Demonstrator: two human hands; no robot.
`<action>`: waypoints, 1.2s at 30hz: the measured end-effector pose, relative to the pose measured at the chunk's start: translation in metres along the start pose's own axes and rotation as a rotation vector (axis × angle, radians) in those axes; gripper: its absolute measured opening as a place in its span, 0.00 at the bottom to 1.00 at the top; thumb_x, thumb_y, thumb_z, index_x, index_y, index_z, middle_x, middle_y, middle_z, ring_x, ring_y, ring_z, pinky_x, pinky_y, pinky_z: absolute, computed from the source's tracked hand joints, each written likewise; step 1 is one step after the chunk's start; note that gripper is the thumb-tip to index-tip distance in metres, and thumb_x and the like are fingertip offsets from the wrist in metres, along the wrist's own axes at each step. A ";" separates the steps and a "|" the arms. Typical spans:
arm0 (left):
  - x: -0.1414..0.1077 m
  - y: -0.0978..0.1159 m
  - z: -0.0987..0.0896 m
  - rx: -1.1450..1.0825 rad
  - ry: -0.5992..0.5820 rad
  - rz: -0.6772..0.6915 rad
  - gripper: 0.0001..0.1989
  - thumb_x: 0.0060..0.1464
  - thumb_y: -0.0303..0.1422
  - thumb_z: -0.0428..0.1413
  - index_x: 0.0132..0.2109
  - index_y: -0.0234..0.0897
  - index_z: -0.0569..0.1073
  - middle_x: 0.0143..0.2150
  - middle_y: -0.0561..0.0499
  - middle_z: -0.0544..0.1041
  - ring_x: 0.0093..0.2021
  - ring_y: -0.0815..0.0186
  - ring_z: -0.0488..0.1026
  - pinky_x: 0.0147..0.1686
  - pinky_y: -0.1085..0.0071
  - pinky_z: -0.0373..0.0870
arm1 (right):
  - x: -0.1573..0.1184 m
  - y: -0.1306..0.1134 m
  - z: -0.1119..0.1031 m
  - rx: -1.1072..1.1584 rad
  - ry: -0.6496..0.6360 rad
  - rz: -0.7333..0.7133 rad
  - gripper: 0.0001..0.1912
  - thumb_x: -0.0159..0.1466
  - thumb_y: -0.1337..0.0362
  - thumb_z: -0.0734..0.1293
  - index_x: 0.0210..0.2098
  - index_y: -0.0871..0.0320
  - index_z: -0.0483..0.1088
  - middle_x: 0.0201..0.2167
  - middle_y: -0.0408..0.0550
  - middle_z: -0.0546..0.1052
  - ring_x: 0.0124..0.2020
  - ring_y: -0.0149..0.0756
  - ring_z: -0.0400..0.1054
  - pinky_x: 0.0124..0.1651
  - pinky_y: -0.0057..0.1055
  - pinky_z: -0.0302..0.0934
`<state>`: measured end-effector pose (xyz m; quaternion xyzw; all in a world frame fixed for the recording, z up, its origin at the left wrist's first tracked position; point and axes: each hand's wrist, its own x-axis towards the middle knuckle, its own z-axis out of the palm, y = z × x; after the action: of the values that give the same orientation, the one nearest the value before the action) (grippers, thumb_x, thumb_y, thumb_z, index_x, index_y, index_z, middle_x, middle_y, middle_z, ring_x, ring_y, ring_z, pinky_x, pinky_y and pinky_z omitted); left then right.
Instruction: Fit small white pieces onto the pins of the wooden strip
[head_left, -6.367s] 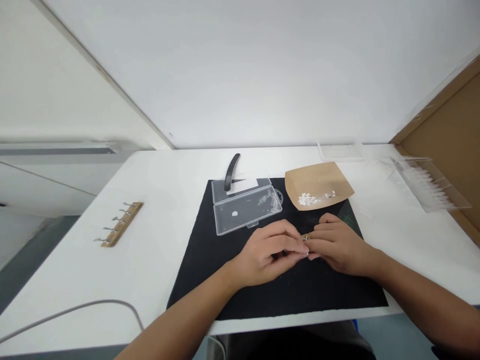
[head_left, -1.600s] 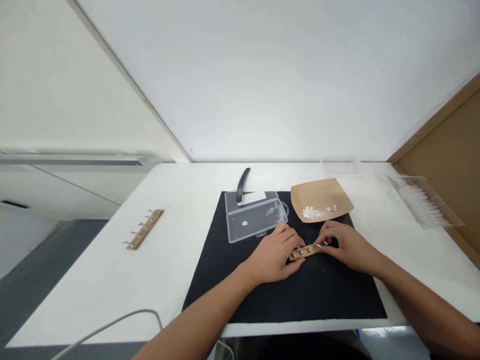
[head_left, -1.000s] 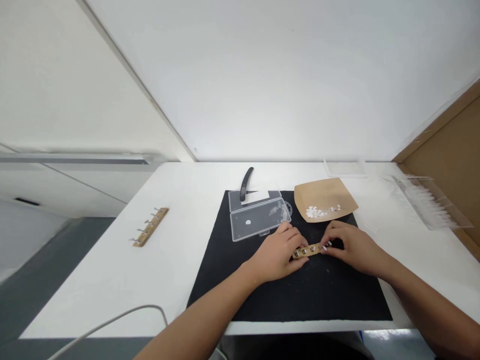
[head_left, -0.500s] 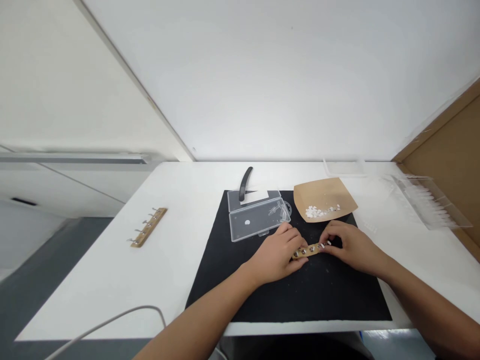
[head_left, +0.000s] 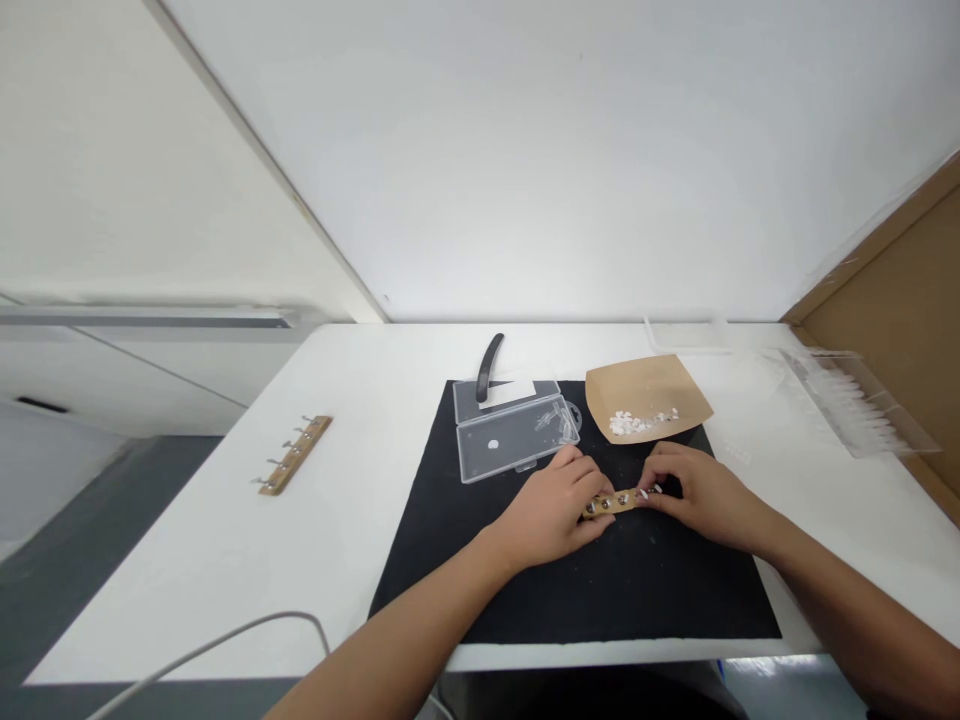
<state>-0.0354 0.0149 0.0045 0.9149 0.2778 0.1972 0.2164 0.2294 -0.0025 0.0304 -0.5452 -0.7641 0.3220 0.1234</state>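
My left hand [head_left: 559, 505] is closed round the left part of a short wooden strip [head_left: 615, 502] with a row of shiny metal studs, held just above a black mat [head_left: 525, 600]. At the strip's right end, the thumb and fingers of my right hand [head_left: 686, 485] are pinched together at a small white nail tip [head_left: 643, 494]. Another white piece shows just beside it, between the fingers. The fingers partly hide that end of the strip. Beyond the hands, a brown paper tray [head_left: 645, 380] holds a scatter of small white pieces [head_left: 626, 424].
An open clear plastic case [head_left: 484, 462] with transparent pieces lies behind my left hand. A dark curved file [head_left: 489, 365] rests across its lid. A second wooden strip with metal clips [head_left: 296, 455] lies at left. Clear boxes [head_left: 862, 400] stand at right, and a cable [head_left: 247, 625] crosses the front left.
Both hands keep nearly the same place on the strip; the right fingertips shift only slightly at its end. The whole view drifts a few pixels left.
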 end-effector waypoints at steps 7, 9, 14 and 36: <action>0.000 0.000 0.000 -0.001 -0.002 -0.008 0.08 0.65 0.35 0.59 0.48 0.38 0.74 0.43 0.47 0.76 0.46 0.58 0.70 0.49 0.61 0.70 | -0.002 -0.005 0.000 -0.029 0.004 -0.022 0.03 0.67 0.61 0.72 0.36 0.51 0.78 0.39 0.45 0.77 0.42 0.39 0.72 0.46 0.35 0.65; 0.000 0.001 0.000 -0.003 -0.006 -0.009 0.08 0.65 0.35 0.60 0.48 0.38 0.74 0.43 0.47 0.76 0.46 0.58 0.70 0.49 0.61 0.70 | -0.003 -0.006 0.000 -0.047 -0.003 -0.044 0.03 0.68 0.61 0.71 0.37 0.51 0.77 0.39 0.45 0.77 0.42 0.39 0.72 0.46 0.36 0.65; 0.000 0.000 0.000 -0.014 -0.001 -0.012 0.08 0.65 0.36 0.60 0.48 0.38 0.74 0.43 0.47 0.77 0.45 0.58 0.70 0.48 0.61 0.70 | -0.005 -0.006 -0.002 -0.071 -0.006 -0.071 0.03 0.69 0.62 0.70 0.38 0.51 0.77 0.40 0.46 0.77 0.43 0.40 0.72 0.47 0.36 0.66; 0.000 -0.001 0.000 -0.010 0.012 0.001 0.08 0.65 0.36 0.60 0.47 0.37 0.74 0.41 0.47 0.77 0.43 0.59 0.70 0.47 0.62 0.68 | -0.004 -0.005 -0.004 -0.099 -0.028 -0.145 0.02 0.69 0.63 0.69 0.38 0.53 0.75 0.39 0.46 0.76 0.42 0.39 0.71 0.45 0.36 0.64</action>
<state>-0.0355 0.0156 0.0038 0.9127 0.2776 0.2043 0.2194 0.2295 -0.0061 0.0377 -0.4895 -0.8181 0.2817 0.1087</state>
